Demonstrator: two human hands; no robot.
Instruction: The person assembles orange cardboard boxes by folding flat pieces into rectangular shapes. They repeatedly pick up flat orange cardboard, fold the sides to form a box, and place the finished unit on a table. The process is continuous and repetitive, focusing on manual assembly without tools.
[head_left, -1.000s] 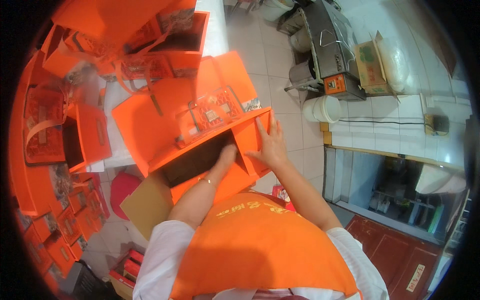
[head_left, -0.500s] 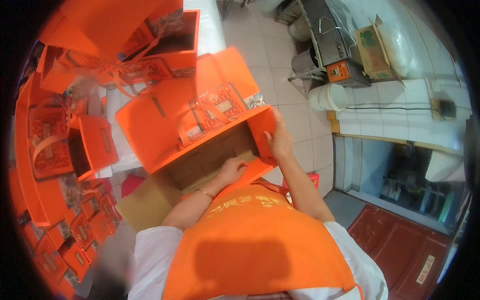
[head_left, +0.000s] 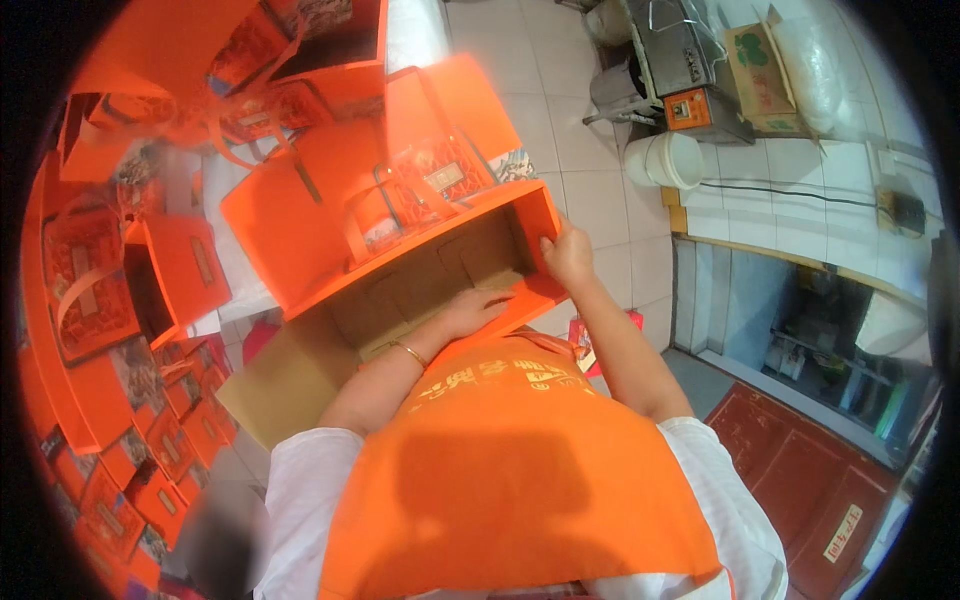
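Left hand (head_left: pixel 472 311) flat and open inside the orange box (head_left: pixel 300 225) — right hand (head_left: pixel 567 255) gripping its corner.

I have only one view, from the left camera on the wearer's head, looking steeply down over the orange apron (head_left: pixel 510 470) at close range. Its fisheye lens bends the tiled floor (head_left: pixel 590 170) toward a dark rim, and the forearms enter from below.

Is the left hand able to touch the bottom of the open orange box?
Probably yes. The left hand already lies inside the open orange box, on its brown inner surface, with nothing over it. The right hand only grips the box's end wall.
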